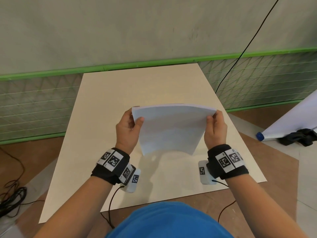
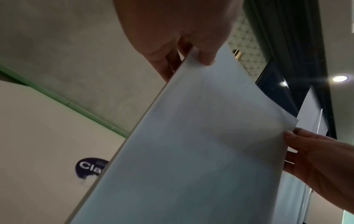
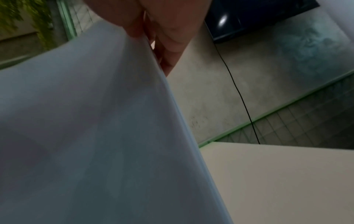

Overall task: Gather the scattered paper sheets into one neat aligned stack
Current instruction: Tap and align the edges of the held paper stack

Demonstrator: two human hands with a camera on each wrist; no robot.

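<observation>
A stack of white paper sheets (image 1: 171, 128) is held upright and slightly bowed above the beige board (image 1: 106, 103). My left hand (image 1: 129, 127) pinches its left edge, thumb on the near face and fingers behind. On the opposite edge my right hand (image 1: 215, 127) pinches the same way. The left wrist view shows the paper stack (image 2: 191, 144) from below, with the left hand's thumb (image 2: 205, 58) on its upper corner and the right hand's fingers (image 2: 310, 153) at the far edge. In the right wrist view the stack (image 3: 95, 136) fills the left side under my thumb (image 3: 134, 28).
The board lies on a brown floor (image 1: 25, 162) against a grey wall with green trim (image 1: 51, 73). Black cables (image 1: 12, 200) sit at the left. A white roll with a blue cap (image 1: 260, 135) and a black object (image 1: 298, 138) lie at the right. A dark round sticker (image 2: 90, 166) marks the board.
</observation>
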